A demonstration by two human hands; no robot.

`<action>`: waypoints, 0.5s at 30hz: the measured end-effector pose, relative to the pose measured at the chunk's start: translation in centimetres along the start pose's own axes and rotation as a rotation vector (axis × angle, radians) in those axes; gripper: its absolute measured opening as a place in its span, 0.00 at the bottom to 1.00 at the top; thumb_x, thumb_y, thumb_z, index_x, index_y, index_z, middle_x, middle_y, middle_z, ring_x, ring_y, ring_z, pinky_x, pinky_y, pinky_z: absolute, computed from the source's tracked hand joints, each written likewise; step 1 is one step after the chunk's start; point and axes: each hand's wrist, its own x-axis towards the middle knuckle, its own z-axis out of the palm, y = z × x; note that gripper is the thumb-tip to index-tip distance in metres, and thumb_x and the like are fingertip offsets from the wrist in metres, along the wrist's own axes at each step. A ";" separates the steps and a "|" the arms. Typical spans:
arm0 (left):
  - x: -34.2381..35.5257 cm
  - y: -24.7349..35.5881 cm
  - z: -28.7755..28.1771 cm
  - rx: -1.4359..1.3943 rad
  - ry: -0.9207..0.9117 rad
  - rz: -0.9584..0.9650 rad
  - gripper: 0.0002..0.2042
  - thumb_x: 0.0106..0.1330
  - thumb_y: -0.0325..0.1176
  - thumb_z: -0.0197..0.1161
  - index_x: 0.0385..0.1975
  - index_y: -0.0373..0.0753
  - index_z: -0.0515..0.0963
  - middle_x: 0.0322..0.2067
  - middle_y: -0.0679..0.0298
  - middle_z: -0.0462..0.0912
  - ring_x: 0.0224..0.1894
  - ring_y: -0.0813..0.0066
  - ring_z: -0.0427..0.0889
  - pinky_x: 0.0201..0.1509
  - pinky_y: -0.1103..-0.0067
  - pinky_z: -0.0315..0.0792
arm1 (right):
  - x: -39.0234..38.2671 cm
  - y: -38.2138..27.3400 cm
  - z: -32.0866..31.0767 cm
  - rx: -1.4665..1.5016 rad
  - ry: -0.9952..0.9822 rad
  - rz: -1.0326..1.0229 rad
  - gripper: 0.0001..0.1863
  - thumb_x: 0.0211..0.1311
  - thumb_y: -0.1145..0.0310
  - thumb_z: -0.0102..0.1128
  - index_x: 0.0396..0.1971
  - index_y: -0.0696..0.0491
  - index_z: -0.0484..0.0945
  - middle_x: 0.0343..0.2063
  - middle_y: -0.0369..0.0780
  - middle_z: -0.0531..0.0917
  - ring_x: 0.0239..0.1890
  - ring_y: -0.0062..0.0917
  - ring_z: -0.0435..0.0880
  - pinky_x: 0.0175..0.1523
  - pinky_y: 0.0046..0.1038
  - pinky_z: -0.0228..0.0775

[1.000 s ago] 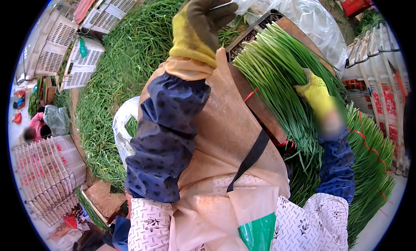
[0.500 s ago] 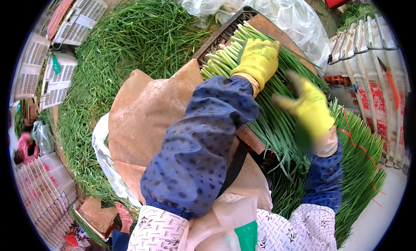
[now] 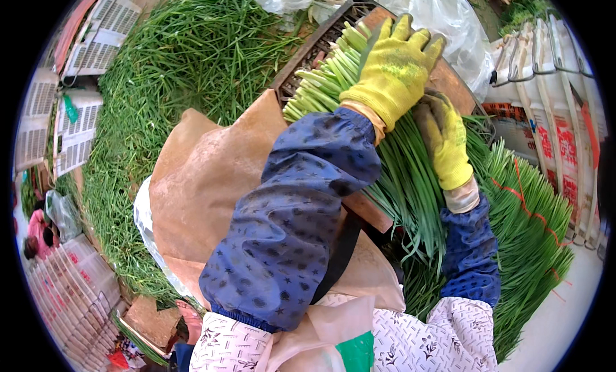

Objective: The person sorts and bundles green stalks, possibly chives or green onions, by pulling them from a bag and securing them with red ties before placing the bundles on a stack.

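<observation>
A thick bundle of garlic chives (image 3: 401,173) lies slantwise on a board-topped crate (image 3: 446,83), pale cut ends at the far left and green leaves trailing toward me. My left hand (image 3: 399,69), in a yellow glove with dark palm, rests over the bundle near the stem ends. Its fingers are spread and stretched out. Close by on the right, my right hand (image 3: 444,139), in a matching glove, is curled against the leaves, with some strands seemingly in its bent fingers. The left glove partly covers the stalks beneath it.
Loose green leaves (image 3: 186,70) are heaped at the left. Chives tied with red string (image 3: 529,243) stand at the right. Clear plastic sheeting (image 3: 455,44) lies beyond the crate. A brown apron (image 3: 215,173) covers my lap. White crates (image 3: 77,128) and another person (image 3: 40,234) are far left.
My right hand has moved up and left, in against the leaves beside the left hand. My left hand has gone from curled on the bundle to fingers spread.
</observation>
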 end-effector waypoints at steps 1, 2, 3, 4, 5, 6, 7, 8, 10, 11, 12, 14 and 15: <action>0.1 -0.2 0.4 0.071 -0.030 0.022 0.24 0.60 0.43 0.58 0.57 0.47 0.71 0.52 0.62 0.75 0.60 0.54 0.67 0.68 0.61 0.53 | -0.3 -0.1 0.3 -0.086 0.001 -0.061 0.10 0.57 0.69 0.57 0.37 0.59 0.77 0.42 0.49 0.79 0.42 0.45 0.77 0.46 0.39 0.68; 0.1 -0.3 0.7 0.060 -0.075 0.029 0.22 0.62 0.44 0.55 0.56 0.47 0.72 0.53 0.61 0.76 0.61 0.54 0.66 0.68 0.60 0.51 | -0.6 -0.6 0.1 -0.125 0.008 -0.054 0.10 0.57 0.70 0.57 0.37 0.58 0.77 0.41 0.48 0.79 0.42 0.44 0.77 0.47 0.39 0.69; -0.1 -0.3 1.0 0.059 -0.200 0.018 0.21 0.63 0.45 0.54 0.55 0.47 0.73 0.52 0.61 0.76 0.61 0.54 0.66 0.68 0.60 0.51 | -0.7 -1.5 -0.1 -0.162 0.015 -0.049 0.10 0.56 0.71 0.57 0.37 0.58 0.77 0.41 0.47 0.79 0.42 0.44 0.77 0.47 0.38 0.69; 0.0 -0.3 0.9 0.057 -0.326 0.008 0.20 0.64 0.46 0.54 0.53 0.46 0.74 0.51 0.61 0.77 0.61 0.54 0.67 0.68 0.59 0.51 | -0.9 -1.1 -0.5 -0.224 -0.012 -0.147 0.10 0.56 0.71 0.57 0.37 0.57 0.77 0.41 0.47 0.79 0.43 0.42 0.77 0.47 0.37 0.69; 0.0 -0.3 0.9 0.056 -0.451 -0.003 0.19 0.64 0.46 0.53 0.51 0.46 0.76 0.50 0.60 0.78 0.61 0.54 0.67 0.68 0.59 0.51 | -1.1 -0.4 -0.8 -0.284 -0.041 -0.248 0.10 0.55 0.72 0.57 0.37 0.57 0.77 0.41 0.46 0.79 0.44 0.41 0.77 0.48 0.36 0.70; 0.3 -0.3 0.9 0.070 -0.596 -0.019 0.18 0.65 0.48 0.50 0.46 0.47 0.79 0.44 0.60 0.81 0.58 0.55 0.71 0.66 0.58 0.53 | -1.3 0.3 -1.2 -0.342 -0.072 -0.350 0.10 0.55 0.73 0.57 0.38 0.56 0.77 0.41 0.45 0.79 0.44 0.40 0.77 0.48 0.35 0.70; 0.4 -0.3 0.8 0.037 -0.607 -0.031 0.17 0.65 0.48 0.50 0.45 0.47 0.79 0.42 0.60 0.82 0.56 0.56 0.72 0.65 0.58 0.55 | -1.5 1.4 -1.3 -0.042 -0.060 -0.096 0.11 0.56 0.73 0.54 0.40 0.54 0.77 0.41 0.43 0.79 0.42 0.35 0.79 0.46 0.31 0.72; 0.4 -0.5 0.6 0.010 -0.617 -0.050 0.17 0.65 0.48 0.50 0.43 0.47 0.80 0.40 0.60 0.83 0.54 0.56 0.74 0.64 0.59 0.56 | -0.4 1.9 -2.3 -0.006 -0.057 0.015 0.12 0.57 0.73 0.53 0.41 0.54 0.77 0.41 0.42 0.79 0.41 0.34 0.80 0.45 0.29 0.73; 0.1 -0.9 0.5 -0.014 -0.635 -0.093 0.17 0.65 0.48 0.50 0.41 0.47 0.81 0.36 0.60 0.84 0.45 0.58 0.80 0.61 0.61 0.60 | 2.3 3.2 -3.1 -0.006 -0.015 0.267 0.14 0.60 0.71 0.52 0.45 0.54 0.77 0.39 0.42 0.81 0.37 0.32 0.81 0.42 0.26 0.74; 0.1 -0.8 0.5 -0.039 -0.619 -0.084 0.17 0.65 0.48 0.50 0.40 0.47 0.82 0.35 0.60 0.84 0.43 0.58 0.80 0.60 0.62 0.61 | 3.3 4.2 -3.3 -0.059 0.039 0.409 0.15 0.61 0.68 0.52 0.47 0.54 0.77 0.38 0.42 0.81 0.36 0.32 0.82 0.42 0.25 0.74; 0.1 -0.7 0.4 -0.064 -0.603 -0.077 0.17 0.64 0.48 0.50 0.39 0.47 0.82 0.35 0.60 0.84 0.42 0.59 0.81 0.59 0.63 0.63 | 4.2 5.5 -3.1 0.012 -0.001 0.505 0.17 0.60 0.65 0.54 0.48 0.54 0.76 0.38 0.43 0.82 0.37 0.32 0.82 0.41 0.25 0.74; 0.0 -0.8 0.1 -0.104 -0.586 -0.079 0.17 0.64 0.48 0.51 0.38 0.47 0.83 0.34 0.60 0.84 0.40 0.60 0.82 0.55 0.64 0.65 | 5.8 7.4 -1.9 0.171 -0.089 0.685 0.21 0.59 0.59 0.56 0.49 0.54 0.76 0.39 0.45 0.82 0.38 0.33 0.82 0.41 0.25 0.74; -0.1 -0.9 -0.1 -0.121 -0.585 -0.087 0.17 0.64 0.49 0.51 0.37 0.47 0.83 0.33 0.60 0.84 0.39 0.60 0.82 0.53 0.65 0.67 | 6.4 7.5 -1.1 0.187 -0.123 0.787 0.26 0.54 0.53 0.59 0.51 0.53 0.76 0.40 0.47 0.82 0.38 0.31 0.82 0.40 0.26 0.74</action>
